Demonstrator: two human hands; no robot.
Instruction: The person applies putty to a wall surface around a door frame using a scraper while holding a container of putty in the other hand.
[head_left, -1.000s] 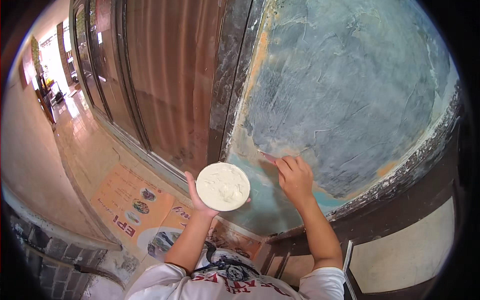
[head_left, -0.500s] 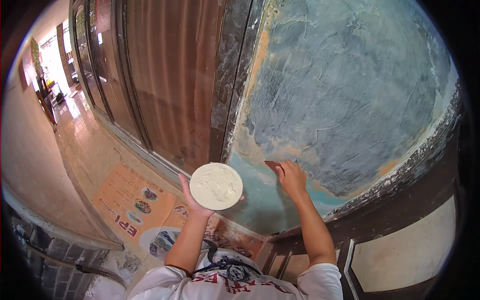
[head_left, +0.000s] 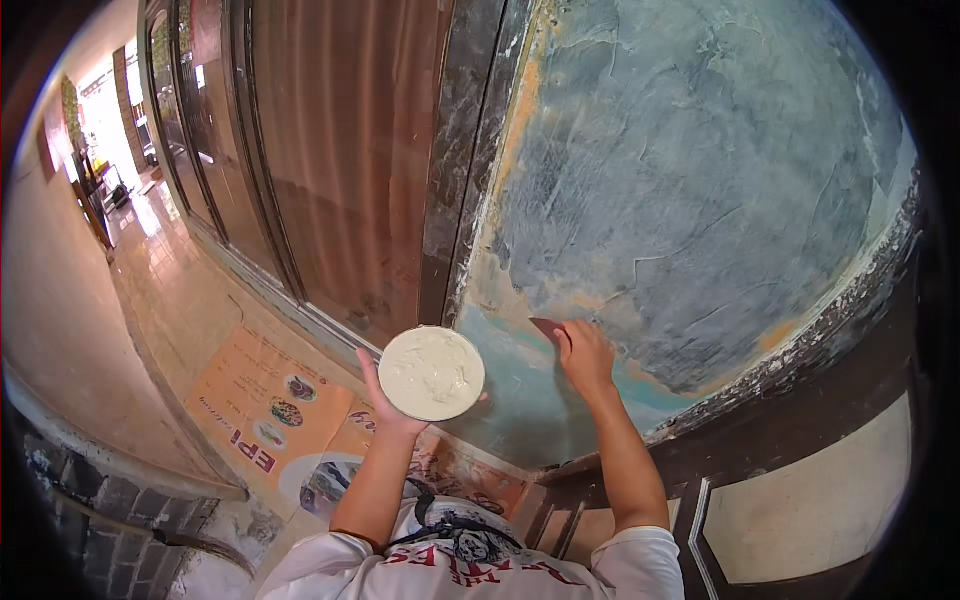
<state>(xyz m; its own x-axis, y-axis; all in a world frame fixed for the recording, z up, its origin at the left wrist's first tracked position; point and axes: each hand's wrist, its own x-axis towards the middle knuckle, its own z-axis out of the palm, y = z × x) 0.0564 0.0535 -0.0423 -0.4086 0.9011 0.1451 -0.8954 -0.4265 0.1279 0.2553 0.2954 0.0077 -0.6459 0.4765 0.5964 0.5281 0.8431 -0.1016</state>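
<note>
My left hand (head_left: 398, 412) cups a round tub (head_left: 385, 398) from below, its thumb up along the left side. Cream-coloured paste (head_left: 432, 372) with a rough, stirred surface fills the tub close to the rim. To the right, my right hand (head_left: 588, 358) pinches a thin, reddish-brown putty knife (head_left: 545, 326), whose tip points left toward the wall. The wall (head_left: 690, 200) is grey-blue with trowel marks above, and pale green with beige and orange patches lower down. The blade is at the border of these areas; whether it touches the surface, I cannot tell.
A dark wooden frame (head_left: 455, 180) and a glazed brown panel (head_left: 345, 150) stand left of the wall. Orange printed sheets (head_left: 260, 385) lie on the tiled floor. Dark wood panelling (head_left: 800, 500) runs along the lower right. Grey blocks (head_left: 120, 540) are at the lower left.
My right hand and the putty knife have shifted very slightly, and the blade shows a little redder and flatter. The tub in my left hand stays nearly in place.
</note>
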